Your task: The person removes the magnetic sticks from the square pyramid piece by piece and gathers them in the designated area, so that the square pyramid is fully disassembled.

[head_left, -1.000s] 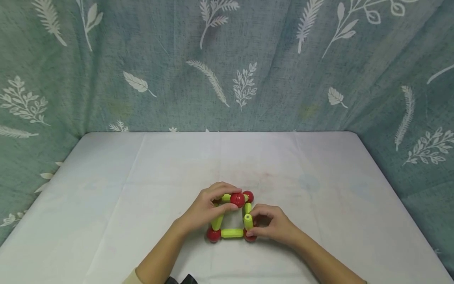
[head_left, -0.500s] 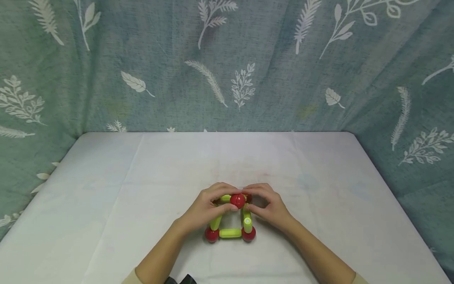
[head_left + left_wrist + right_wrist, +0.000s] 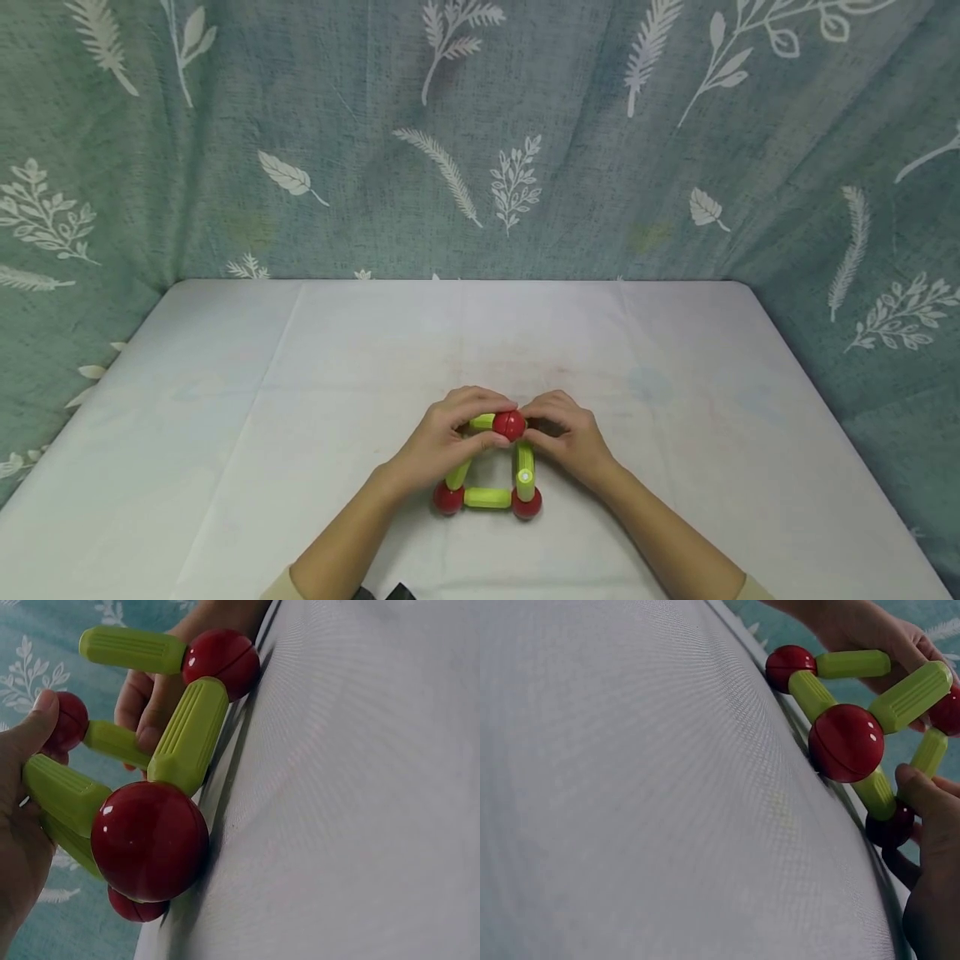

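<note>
A structure of green rods and red balls stands on the table, with a front green rod (image 3: 487, 498) between two red balls. The left hand (image 3: 442, 433) pinches a raised red ball (image 3: 509, 426) between thumb and fingers. Close on its right, the right hand (image 3: 573, 437) pinches a green rod (image 3: 930, 752) that meets the raised ball in the right wrist view. From the near right ball (image 3: 527, 504) rises another green rod (image 3: 911, 697), its far end free. The far corner balls are mostly behind the hands in the head view.
The white cloth-covered table (image 3: 360, 342) extends around the structure. A patterned green curtain (image 3: 337, 125) hangs behind and at both sides. A black object (image 3: 401, 592) shows at the bottom edge beside the left forearm.
The right hand has left the upright rod at the near right corner and moved away from the body, now pinching beside the raised ball. That ball has shifted slightly right with the left hand.
</note>
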The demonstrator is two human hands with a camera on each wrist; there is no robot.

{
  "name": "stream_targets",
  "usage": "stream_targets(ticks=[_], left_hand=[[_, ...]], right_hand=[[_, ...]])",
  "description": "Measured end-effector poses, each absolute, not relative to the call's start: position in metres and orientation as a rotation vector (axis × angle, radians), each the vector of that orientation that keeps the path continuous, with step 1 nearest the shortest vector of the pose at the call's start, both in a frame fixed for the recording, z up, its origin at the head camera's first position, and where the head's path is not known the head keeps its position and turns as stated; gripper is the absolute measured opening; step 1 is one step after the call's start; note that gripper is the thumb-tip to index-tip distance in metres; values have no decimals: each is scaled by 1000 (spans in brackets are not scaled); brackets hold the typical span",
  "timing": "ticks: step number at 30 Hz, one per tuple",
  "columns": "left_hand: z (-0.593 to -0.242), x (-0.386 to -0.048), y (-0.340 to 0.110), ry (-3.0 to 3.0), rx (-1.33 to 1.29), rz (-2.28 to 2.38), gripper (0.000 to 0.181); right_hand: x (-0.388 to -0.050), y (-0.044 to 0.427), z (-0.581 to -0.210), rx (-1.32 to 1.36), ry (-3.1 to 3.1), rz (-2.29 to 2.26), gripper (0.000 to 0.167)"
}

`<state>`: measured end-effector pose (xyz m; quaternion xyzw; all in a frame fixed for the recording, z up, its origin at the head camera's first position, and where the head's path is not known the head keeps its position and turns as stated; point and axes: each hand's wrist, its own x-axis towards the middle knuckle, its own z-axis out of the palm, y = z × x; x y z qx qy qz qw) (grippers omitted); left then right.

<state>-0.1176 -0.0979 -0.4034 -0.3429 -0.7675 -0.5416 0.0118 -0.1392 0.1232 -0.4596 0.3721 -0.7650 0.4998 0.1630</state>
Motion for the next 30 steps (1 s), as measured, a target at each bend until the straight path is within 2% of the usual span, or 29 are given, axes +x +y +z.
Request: stream_targets(ticks=[5, 9, 15, 25, 30], left_hand=[[-403, -116, -97, -2385, -1046, -1690, 37], [-396, -116, -98, -2343, -956, -1731, 38], [-383, -122, -108, -2238, -831, -1747, 41], [-388, -149, -134, -2288, -519, -1677, 41], [-393, -166, -143, -2393, -470, -1656, 45]], right_hand=[[-135, 122, -451, 1055, -2189, 1438, 29], [-129, 120, -436, 1032, -2172, 1513, 28], [-127, 121, -432, 989, -2166, 1549, 29], [-129, 121, -435, 867, -2204, 1689, 25], [-131, 122, -434, 865, -2211, 1680, 26]])
